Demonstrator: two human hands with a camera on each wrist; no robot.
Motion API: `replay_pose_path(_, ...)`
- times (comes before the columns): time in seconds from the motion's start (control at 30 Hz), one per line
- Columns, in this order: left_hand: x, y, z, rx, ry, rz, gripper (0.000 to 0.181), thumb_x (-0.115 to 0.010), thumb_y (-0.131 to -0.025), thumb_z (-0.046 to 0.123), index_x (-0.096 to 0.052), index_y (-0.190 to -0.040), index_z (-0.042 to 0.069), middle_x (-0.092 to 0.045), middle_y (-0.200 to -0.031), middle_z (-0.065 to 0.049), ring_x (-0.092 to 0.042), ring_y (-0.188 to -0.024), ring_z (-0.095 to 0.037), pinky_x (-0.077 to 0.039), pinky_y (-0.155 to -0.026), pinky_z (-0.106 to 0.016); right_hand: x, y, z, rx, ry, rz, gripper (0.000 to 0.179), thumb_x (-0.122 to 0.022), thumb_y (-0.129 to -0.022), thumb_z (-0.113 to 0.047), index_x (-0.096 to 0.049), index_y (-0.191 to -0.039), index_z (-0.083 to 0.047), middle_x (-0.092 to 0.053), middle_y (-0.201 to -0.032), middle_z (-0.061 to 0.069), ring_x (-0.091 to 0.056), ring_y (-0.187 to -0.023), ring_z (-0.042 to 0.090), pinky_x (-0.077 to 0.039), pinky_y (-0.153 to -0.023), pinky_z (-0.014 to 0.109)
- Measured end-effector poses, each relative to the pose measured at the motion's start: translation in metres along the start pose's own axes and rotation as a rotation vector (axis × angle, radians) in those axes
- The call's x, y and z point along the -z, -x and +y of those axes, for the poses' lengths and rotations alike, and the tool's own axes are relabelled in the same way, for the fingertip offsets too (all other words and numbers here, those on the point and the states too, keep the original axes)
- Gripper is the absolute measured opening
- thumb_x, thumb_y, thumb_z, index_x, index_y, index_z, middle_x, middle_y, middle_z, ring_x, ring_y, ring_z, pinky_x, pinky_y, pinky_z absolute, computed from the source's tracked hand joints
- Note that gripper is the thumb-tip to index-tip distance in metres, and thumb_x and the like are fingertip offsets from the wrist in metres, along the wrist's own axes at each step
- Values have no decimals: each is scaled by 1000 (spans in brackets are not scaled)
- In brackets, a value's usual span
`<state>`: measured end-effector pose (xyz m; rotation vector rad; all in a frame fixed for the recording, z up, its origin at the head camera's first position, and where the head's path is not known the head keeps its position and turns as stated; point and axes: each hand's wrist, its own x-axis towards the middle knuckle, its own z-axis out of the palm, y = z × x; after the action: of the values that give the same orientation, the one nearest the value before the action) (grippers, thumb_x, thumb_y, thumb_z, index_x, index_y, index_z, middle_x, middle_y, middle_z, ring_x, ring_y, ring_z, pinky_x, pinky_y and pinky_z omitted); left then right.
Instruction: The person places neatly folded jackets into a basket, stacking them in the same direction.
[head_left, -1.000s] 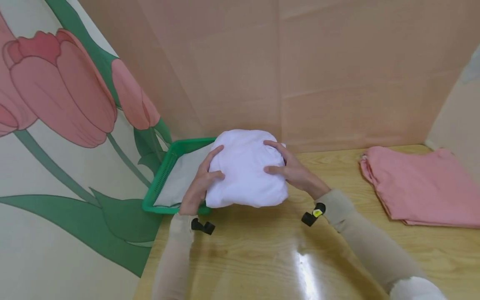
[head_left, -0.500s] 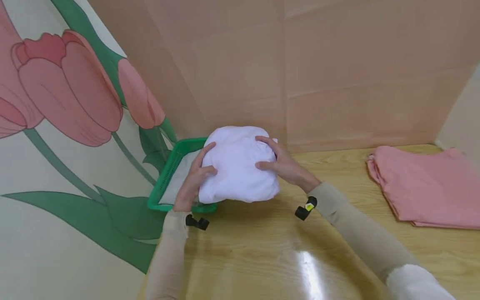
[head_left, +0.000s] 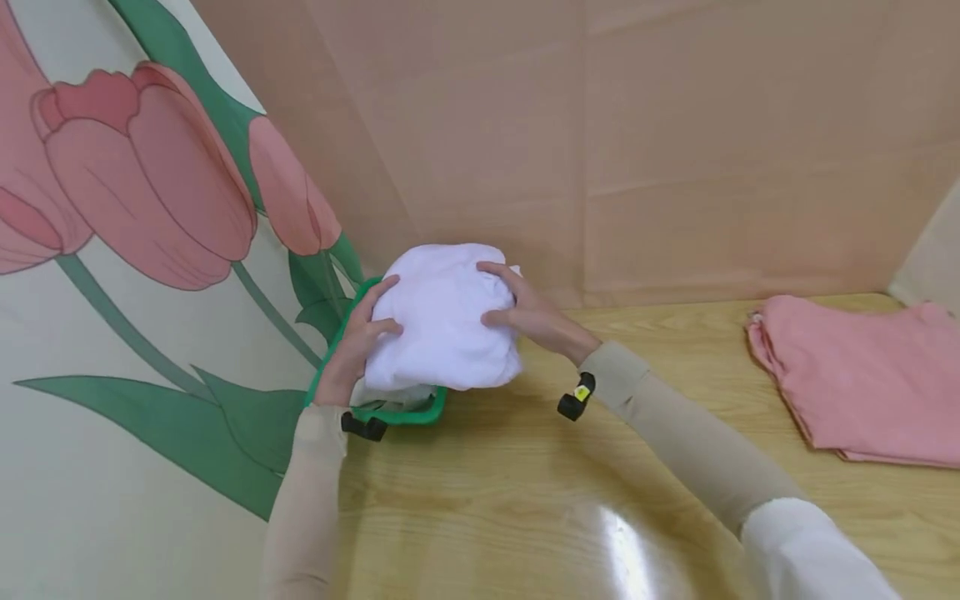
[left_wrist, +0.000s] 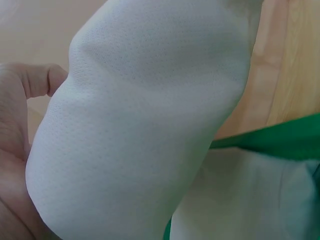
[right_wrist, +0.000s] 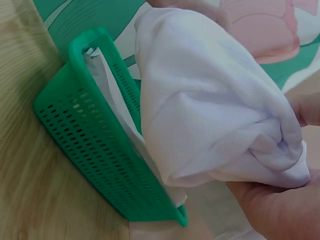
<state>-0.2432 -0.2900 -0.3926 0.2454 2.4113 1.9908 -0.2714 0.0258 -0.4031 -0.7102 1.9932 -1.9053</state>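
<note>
A folded bundle of white cloth (head_left: 442, 321) is held up between both hands, above the green plastic basket (head_left: 431, 414). My left hand (head_left: 356, 342) grips its left side, thumb on top; the left wrist view shows the cloth (left_wrist: 130, 120) filling most of the frame. On the opposite side my right hand (head_left: 536, 315) grips the bundle, thumb and a finger on top and the rest hidden beneath. In the right wrist view the cloth (right_wrist: 215, 105) hangs beside the slotted basket (right_wrist: 95, 145), apart from it. Inside the basket lies pale grey cloth (left_wrist: 240, 200), partly covered from above.
A folded pink cloth (head_left: 862, 379) lies at the right of the wooden table (head_left: 510, 500). The wall with painted tulips (head_left: 157, 175) stands close on the left, and a beige backdrop (head_left: 675, 167) rises behind the table.
Both hands have carried the white bundle leftward, from beside the basket to over it. More of the basket and its grey cloth is now covered. The view has turned slightly left.
</note>
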Motion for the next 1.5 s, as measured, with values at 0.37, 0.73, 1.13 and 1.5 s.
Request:
replay_pose_path(0.37,47,-8,0,37,-48,51,79,-61,-92,-7,-43,-164,18,-25,-176,-6,-26,-154,-27,-23,-127,-50,-28,-41,-7,-1,39,26,83,-73,-92,-5,-39,-163,-31,-28,-170,12,-37,-150,31,-39,-122,54)
replay_pose_path(0.73,84,-4,2,65,-105,85,78,-60,-97,-5,-39,-166,23,-19,-177,-7,-19,-156,-30,-16,-128,-58,-60,-74,-10,7,80,37,86,-73,-91,-4,-38,-165,-32,-27,-174,10,-29,-158,29,-32,-127,52)
replay_pose_path(1.13,114,-8,-21,79,-52,66,85,-54,-98,-11,-32,-170,27,-10,-179,-8,-13,-156,-28,-9,-128,-54,-94,-97,0,24,65,75,91,-67,-88,8,-34,-167,-23,-29,-173,9,-32,-155,27,-37,-122,48)
replay_pose_path(1.5,115,-25,-49,131,-30,89,86,-52,-98,-7,-31,-169,38,-3,-181,3,-4,-160,-28,-7,-128,-60,-91,-110,18,23,78,69,96,-62,-84,14,-34,-167,-27,-28,-173,11,-35,-149,27,-43,-112,44)
